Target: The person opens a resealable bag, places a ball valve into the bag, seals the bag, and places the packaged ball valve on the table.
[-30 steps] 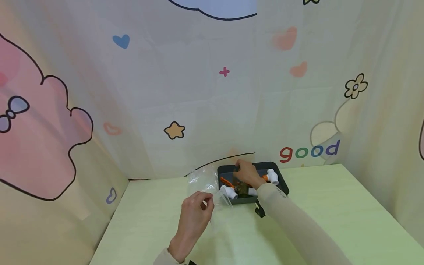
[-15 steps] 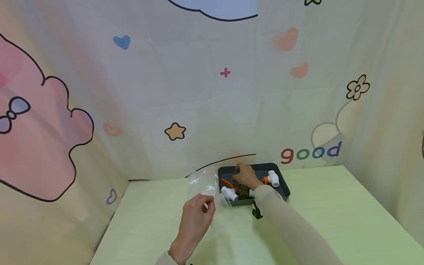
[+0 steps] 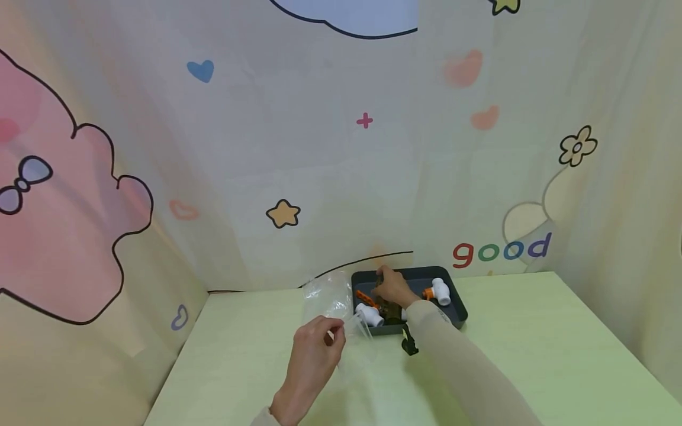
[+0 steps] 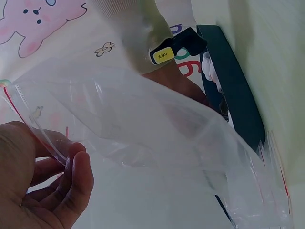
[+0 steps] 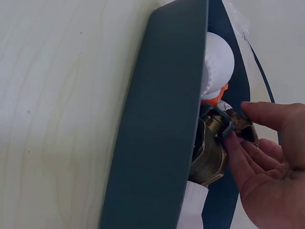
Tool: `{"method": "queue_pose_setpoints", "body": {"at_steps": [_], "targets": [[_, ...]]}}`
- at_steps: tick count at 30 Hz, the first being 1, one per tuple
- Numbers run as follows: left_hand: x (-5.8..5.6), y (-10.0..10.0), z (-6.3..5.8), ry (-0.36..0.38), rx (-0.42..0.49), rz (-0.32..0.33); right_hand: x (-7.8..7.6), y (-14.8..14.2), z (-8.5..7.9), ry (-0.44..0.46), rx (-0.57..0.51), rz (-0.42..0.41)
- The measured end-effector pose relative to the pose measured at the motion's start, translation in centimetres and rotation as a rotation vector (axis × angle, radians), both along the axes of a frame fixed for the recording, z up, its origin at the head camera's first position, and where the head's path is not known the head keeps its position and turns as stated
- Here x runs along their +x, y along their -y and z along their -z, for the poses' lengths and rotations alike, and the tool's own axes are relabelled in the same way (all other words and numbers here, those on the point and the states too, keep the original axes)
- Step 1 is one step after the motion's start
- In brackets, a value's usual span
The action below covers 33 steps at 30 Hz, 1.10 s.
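The person's left hand (image 3: 311, 355) pinches the rim of a clear plastic zip bag with a red seal line (image 4: 157, 143) between thumb and fingers (image 4: 78, 179), holding it up off the pale green wooden counter (image 3: 533, 355), just left of a dark grey rectangular plastic tray (image 3: 458, 307). From what I can see through the film, the bag looks empty, so nothing seems packed yet.

The right hand (image 3: 393, 287) is down inside the tray, its fingers (image 5: 238, 152) curled against a brass-coloured metal pipe fitting (image 5: 209, 160) that lies in the tray; it looks like a grip just being taken, with the piece not lifted.

Around it lie white plastic fittings with orange handles (image 3: 438, 291), one near the right end and another (image 3: 369, 313) at the front left corner. By my reckoning the work is at its start: every fitting is in the tray and has to be bagged.
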<state>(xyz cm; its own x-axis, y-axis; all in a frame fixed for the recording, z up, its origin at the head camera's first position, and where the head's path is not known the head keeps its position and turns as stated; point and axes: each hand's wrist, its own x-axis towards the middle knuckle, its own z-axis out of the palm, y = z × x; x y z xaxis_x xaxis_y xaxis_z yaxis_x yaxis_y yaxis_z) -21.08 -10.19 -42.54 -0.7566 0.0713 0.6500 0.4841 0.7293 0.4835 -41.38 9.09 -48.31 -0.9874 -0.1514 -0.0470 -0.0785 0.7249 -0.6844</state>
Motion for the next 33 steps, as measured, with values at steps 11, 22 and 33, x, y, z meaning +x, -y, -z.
{"method": "queue_pose_setpoints", "body": {"at_steps": [11,22,33], "targets": [[0.1,-0.1,-0.1,0.041,-0.010,-0.006,-0.1,-0.1,-0.7,0.017,0.001,-0.034],[0.2,-0.4,0.0,0.085,-0.015,-0.009,0.7,-0.5,-1.4,-0.011,-0.026,-0.097],[0.1,-0.3,0.2,0.080,-0.008,-0.011,2.8,-0.5,-3.2,-0.090,0.035,-0.126]]}}
